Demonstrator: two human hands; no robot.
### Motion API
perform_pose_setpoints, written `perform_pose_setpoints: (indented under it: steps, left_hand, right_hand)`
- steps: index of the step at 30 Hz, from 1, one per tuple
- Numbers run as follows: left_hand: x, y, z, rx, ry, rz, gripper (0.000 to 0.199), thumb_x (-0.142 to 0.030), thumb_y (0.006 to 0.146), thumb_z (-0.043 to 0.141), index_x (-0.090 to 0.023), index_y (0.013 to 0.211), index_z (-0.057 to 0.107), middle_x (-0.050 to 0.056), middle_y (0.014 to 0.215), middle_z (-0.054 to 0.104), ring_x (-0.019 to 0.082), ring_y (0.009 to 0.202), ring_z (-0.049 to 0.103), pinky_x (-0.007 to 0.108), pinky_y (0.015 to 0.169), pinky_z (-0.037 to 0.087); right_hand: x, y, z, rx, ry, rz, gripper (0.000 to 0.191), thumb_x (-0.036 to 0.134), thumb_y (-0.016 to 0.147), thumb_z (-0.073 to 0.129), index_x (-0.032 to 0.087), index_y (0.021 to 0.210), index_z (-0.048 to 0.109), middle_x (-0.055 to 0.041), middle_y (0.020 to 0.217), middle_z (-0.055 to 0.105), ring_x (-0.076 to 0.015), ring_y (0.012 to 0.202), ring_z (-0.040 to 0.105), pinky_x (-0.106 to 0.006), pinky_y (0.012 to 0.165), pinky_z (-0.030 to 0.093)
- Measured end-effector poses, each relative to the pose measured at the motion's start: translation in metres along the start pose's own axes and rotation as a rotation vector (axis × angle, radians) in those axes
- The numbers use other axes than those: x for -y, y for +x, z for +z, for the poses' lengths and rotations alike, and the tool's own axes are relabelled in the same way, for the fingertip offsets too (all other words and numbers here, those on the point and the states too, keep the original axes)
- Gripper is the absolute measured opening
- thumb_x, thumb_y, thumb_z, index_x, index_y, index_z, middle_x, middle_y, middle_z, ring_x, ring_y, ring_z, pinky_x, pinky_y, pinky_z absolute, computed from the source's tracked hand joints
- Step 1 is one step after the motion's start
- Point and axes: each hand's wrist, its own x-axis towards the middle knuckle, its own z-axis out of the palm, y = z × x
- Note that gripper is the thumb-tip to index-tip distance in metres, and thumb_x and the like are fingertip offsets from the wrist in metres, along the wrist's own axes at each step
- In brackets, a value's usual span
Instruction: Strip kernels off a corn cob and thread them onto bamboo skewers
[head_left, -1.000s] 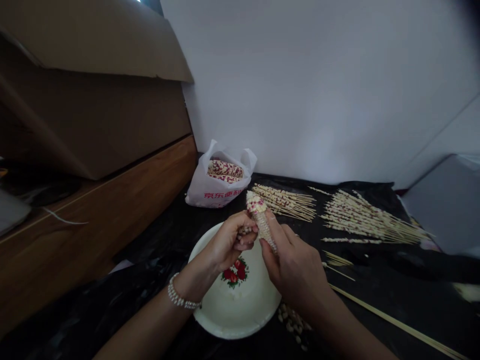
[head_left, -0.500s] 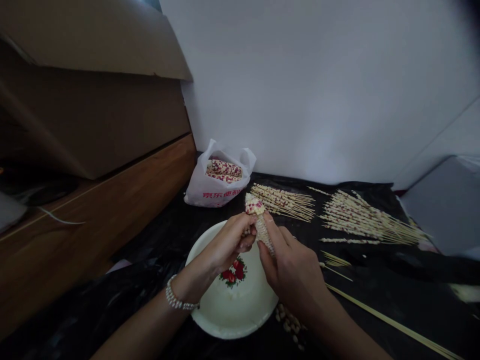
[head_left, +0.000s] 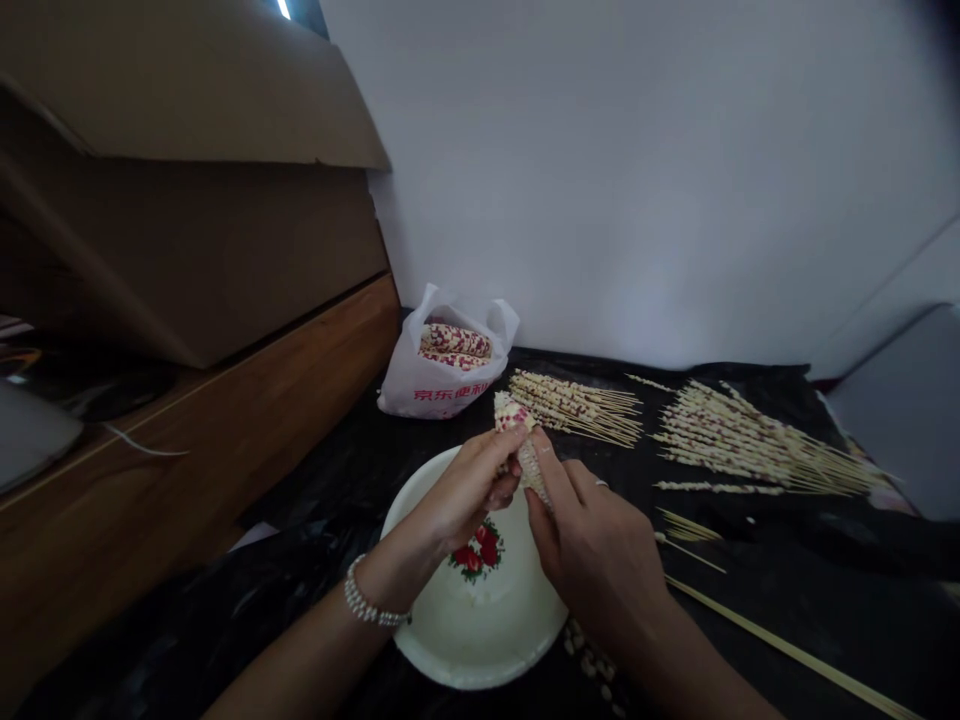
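Note:
An ear of corn (head_left: 531, 464) with white and purple kernels near its tip is held between both hands above a basin. Its lower part looks stripped to bare cob. My left hand (head_left: 480, 480) is closed on the upper end, thumb pressed against the kernels. Around the lower cob my right hand (head_left: 589, 520) is wrapped from the right; its palm side is hidden. Below them sits the pale basin (head_left: 480, 655) with a red flower print on its bottom and a few small pale bits inside.
Behind stands a white plastic bag (head_left: 420, 385) of corn ears. Kernel-threaded skewers (head_left: 577, 405) lie right of it, with a larger skewer pile (head_left: 739, 440) beyond. Bare sticks (head_left: 780, 640) and loose kernels (head_left: 589, 655) rest on black plastic sheeting. A cardboard box (head_left: 225, 240) rises at left.
The whole view has shifted slightly, so things appear a little farther right and lower. My left thumb has moved up over the kernels near the tip; both hands still hold the corn.

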Motion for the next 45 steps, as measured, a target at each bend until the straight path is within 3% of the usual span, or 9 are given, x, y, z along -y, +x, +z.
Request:
perform_pose_setpoints:
  steps: [10, 18, 24, 30, 35, 39, 45]
  left_hand:
    - [0.009, 0.000, -0.002, -0.009, 0.114, 0.070, 0.031, -0.040, 0.084, 0.058, -0.019, 0.066, 0.044, -0.007, 0.054, 0.034, 0.006, 0.046, 0.023, 0.023, 0.044, 0.015]
    - [0.014, 0.003, -0.007, 0.034, 0.055, 0.027, 0.028, -0.034, 0.080, 0.051, -0.020, 0.058, 0.040, -0.007, 0.050, 0.032, 0.006, 0.042, 0.022, 0.025, 0.043, 0.016]
    - [0.011, 0.004, -0.008, 0.089, 0.017, 0.003, 0.021, -0.033, 0.073, 0.048, -0.019, 0.058, 0.045, -0.006, 0.047, 0.034, 0.007, 0.040, 0.021, 0.025, 0.041, 0.014]
    - [0.011, 0.005, -0.007, 0.049, -0.032, -0.003, 0.013, -0.014, 0.057, 0.051, -0.018, 0.053, 0.040, -0.008, 0.046, 0.029, 0.004, 0.040, 0.019, 0.021, 0.040, 0.012]
    - [0.005, 0.003, -0.013, 0.144, -0.210, -0.127, 0.011, -0.020, 0.067, 0.059, -0.015, 0.061, 0.051, -0.006, 0.052, 0.039, 0.002, 0.039, 0.021, 0.017, 0.036, 0.011]
    - [0.003, 0.001, -0.014, 0.130, -0.340, -0.186, 0.020, -0.026, 0.077, 0.060, -0.011, 0.064, 0.055, -0.002, 0.060, 0.049, 0.000, 0.039, 0.023, 0.014, 0.034, 0.014]
    - [0.002, -0.001, -0.008, 0.060, -0.361, -0.174, 0.020, -0.027, 0.082, 0.057, -0.012, 0.068, 0.055, -0.002, 0.060, 0.050, 0.000, 0.039, 0.025, 0.013, 0.034, 0.015]
  right_hand:
    - [0.003, -0.001, -0.003, -0.008, 0.078, 0.010, 0.044, 0.022, 0.095, 0.046, 0.005, 0.136, 0.051, -0.0099, 0.083, 0.068, -0.0212, 0.066, 0.067, -0.031, 0.053, 0.050]
    - [0.002, -0.002, -0.002, 0.026, 0.061, 0.024, 0.043, 0.022, 0.093, 0.049, 0.007, 0.134, 0.054, -0.0073, 0.080, 0.066, -0.0193, 0.063, 0.064, -0.030, 0.051, 0.045]
    - [0.003, -0.006, 0.000, 0.024, -0.102, -0.056, 0.049, 0.014, 0.090, 0.050, 0.009, 0.139, 0.051, -0.0042, 0.074, 0.063, -0.0178, 0.060, 0.060, -0.031, 0.053, 0.040]
    - [0.001, -0.001, -0.004, 0.022, 0.044, 0.019, 0.046, 0.022, 0.092, 0.051, 0.012, 0.137, 0.054, -0.0029, 0.076, 0.063, -0.0183, 0.061, 0.063, -0.031, 0.049, 0.041]
    - [-0.005, 0.000, -0.005, 0.044, 0.164, 0.069, 0.051, 0.024, 0.093, 0.048, 0.015, 0.143, 0.046, -0.0045, 0.087, 0.067, -0.0192, 0.068, 0.066, -0.029, 0.052, 0.045]
    - [-0.006, 0.000, -0.005, 0.036, 0.212, 0.099, 0.051, 0.025, 0.093, 0.047, 0.013, 0.143, 0.044, -0.0070, 0.093, 0.068, -0.0194, 0.070, 0.066, -0.029, 0.054, 0.048]
    - [-0.003, -0.001, -0.004, 0.035, 0.155, 0.098, 0.050, 0.026, 0.093, 0.047, 0.013, 0.142, 0.045, -0.0066, 0.091, 0.068, -0.0193, 0.066, 0.066, -0.029, 0.048, 0.045]
